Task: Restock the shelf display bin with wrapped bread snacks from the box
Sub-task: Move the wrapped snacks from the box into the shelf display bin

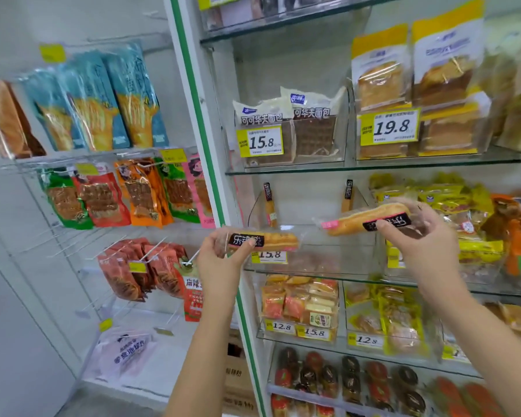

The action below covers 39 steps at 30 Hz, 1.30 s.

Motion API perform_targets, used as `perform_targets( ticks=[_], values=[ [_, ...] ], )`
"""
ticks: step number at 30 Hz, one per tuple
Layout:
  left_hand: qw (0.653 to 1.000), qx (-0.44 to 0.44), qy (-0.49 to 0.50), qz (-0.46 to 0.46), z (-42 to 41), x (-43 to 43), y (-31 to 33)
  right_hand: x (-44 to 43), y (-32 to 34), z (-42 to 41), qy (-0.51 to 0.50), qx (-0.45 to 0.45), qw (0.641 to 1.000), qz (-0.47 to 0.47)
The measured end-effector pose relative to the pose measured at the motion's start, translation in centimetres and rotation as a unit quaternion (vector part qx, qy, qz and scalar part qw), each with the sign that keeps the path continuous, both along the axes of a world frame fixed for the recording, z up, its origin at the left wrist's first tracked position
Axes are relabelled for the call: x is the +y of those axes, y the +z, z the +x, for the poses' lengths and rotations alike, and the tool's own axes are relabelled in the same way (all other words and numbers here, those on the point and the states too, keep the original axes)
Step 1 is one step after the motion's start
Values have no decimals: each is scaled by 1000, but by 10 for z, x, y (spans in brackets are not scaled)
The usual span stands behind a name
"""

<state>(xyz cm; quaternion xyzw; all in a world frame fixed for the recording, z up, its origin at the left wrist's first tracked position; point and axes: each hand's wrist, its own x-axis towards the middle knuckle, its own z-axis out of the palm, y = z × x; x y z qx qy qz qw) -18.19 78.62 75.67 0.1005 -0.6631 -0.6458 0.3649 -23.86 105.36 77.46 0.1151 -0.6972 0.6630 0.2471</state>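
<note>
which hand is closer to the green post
Left. The left hand, holding a snack, overlaps the green post; the right hand, holding a second snack, is well to the post's right, before the bin.

Your bare left forearm rises almost straight up from the bottom of the view, while your right forearm slants in from the lower right. Your left hand pinches the end of a wrapped bread snack, thumb in front and fingers curled behind. Your right hand, a little higher and well apart, pinches a second wrapped bread snack between thumb and curled fingers.
</note>
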Motion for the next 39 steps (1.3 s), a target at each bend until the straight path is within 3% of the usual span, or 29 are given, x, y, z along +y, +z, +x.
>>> perform_targets(
  ticks=[2,5,17,25,31,35,39],
  values=[
    [1000,15,-17,0,-13,3,5,-3,7,-3,-2,54,996,69],
    [999,20,-37,-3,-37,15,11,-8,10,-16,17,67,992,106],
    [997,17,-61,35,-164,56,4,2,-19,-153,40,-37,993,108],
    [999,-44,-30,9,-242,39,-21,-42,-30,-246,95,-79,984,132],
    [991,-99,-37,-82,-284,21,-36,-80,-45,-285,121,-93,976,154],
    [989,-122,-34,-80,-298,17,-47,-106,-65,-299,133,-121,969,172],
    [963,-224,-57,-139,-309,7,-59,-123,-73,-305,137,-132,965,180]
  ],
)
